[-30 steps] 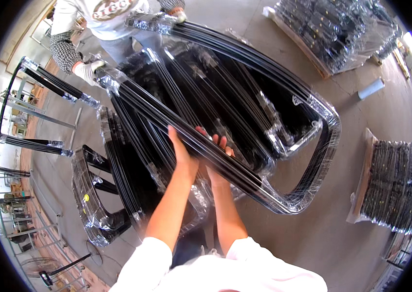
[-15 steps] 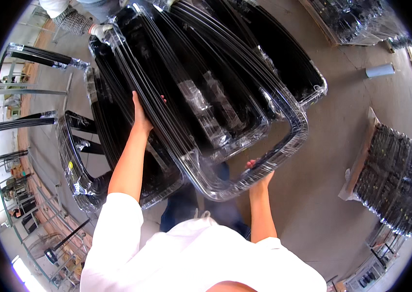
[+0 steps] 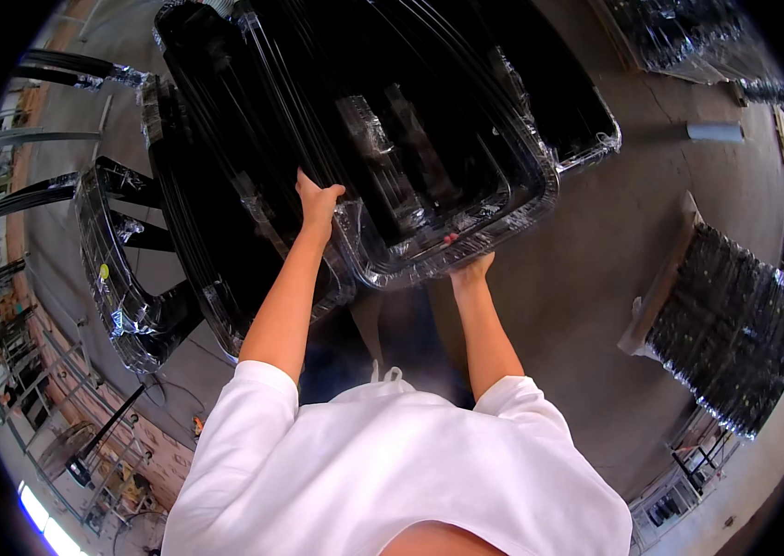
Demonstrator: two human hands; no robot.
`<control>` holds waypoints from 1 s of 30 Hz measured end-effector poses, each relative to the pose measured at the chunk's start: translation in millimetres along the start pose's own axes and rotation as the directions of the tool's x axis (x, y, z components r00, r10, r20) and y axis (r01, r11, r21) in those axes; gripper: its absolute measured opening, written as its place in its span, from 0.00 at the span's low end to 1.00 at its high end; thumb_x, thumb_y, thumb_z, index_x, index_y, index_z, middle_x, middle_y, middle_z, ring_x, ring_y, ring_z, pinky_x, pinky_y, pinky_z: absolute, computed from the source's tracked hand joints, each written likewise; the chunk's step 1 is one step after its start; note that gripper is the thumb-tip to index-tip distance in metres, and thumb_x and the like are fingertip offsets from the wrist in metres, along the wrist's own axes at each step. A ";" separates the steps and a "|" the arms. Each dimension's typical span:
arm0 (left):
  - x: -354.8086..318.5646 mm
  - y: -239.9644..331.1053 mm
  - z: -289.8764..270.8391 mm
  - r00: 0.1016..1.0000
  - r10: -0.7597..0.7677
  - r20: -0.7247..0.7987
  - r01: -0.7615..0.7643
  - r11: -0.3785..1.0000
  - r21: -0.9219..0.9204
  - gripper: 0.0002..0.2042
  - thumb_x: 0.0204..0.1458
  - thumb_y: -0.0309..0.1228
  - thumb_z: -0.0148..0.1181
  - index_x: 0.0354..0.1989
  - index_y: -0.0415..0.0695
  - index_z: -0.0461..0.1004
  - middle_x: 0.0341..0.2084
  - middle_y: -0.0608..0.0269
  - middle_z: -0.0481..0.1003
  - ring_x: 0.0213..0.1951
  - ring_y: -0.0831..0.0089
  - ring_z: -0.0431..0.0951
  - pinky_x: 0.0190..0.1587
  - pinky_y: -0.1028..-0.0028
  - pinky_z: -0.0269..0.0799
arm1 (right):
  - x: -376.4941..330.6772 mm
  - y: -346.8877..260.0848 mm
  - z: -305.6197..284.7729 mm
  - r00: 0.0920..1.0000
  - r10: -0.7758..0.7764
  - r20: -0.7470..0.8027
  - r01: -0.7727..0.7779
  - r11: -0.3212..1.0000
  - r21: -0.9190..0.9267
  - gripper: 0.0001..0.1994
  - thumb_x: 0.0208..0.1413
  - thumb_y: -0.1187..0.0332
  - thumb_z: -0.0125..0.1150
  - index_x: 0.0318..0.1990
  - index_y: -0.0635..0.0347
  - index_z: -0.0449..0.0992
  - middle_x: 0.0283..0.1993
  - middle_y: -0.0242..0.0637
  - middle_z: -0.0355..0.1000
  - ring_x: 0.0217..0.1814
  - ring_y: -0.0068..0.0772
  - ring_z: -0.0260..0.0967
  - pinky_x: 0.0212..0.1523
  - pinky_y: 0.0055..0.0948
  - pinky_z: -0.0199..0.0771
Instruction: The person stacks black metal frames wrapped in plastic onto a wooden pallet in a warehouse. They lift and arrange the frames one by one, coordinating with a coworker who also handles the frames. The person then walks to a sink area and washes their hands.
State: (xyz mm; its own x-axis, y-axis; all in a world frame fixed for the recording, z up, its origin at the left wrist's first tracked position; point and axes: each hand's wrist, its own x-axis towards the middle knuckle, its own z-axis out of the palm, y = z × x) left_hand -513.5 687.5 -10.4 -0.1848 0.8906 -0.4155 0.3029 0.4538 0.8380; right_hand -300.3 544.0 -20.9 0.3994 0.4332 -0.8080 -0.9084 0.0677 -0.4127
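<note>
A bundle of black rounded frames (image 3: pixel 526 218), wrapped in clear film, lies in front of me against a stack of similar black frames (image 3: pixel 216 120). My left hand (image 3: pixel 320 206) is closed around the bundle's left side close to its near corner, thumb and finger showing on top. My right hand (image 3: pixel 473 267) grips the near edge from below, its fingertips coming up inside the frame. The rest of those fingers is hidden by the bundle. Strips of clear film (image 3: pixel 369 130) shine in the middle of the stack.
Left of the stack stands another wrapped black frame (image 3: pixel 100 264) with a yellow dot. On the right are a film-covered dark stack (image 3: pixel 730 324) and a pale blue roll (image 3: pixel 714 132) on the floor. Another person's gloved hand (image 3: pixel 220 6) shows at the top edge.
The bundle's near end has moved away from me and slightly left, down over the stack. My left hand has slid to near its corner; my right hand has moved forward with the edge.
</note>
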 end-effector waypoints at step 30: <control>-118.0 25.1 48.2 0.610 -0.008 0.792 -0.710 0.437 0.551 0.26 0.38 0.45 0.57 0.45 0.46 0.60 0.27 0.52 0.73 0.32 0.55 0.73 0.35 0.64 0.67 | -40.6 0.8 22.8 0.976 0.189 -0.111 -0.171 0.339 -0.925 0.48 0.39 0.45 0.52 0.51 0.81 0.34 0.42 0.64 0.62 0.47 0.54 0.62 0.46 0.35 0.61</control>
State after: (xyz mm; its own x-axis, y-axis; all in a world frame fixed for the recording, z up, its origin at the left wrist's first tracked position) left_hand -439.1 595.2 42.6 0.6256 0.5627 -0.5404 0.7793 -0.4182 0.4668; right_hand -320.1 546.9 21.1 0.2314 0.3356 -0.9132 -0.2619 -0.8825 -0.3907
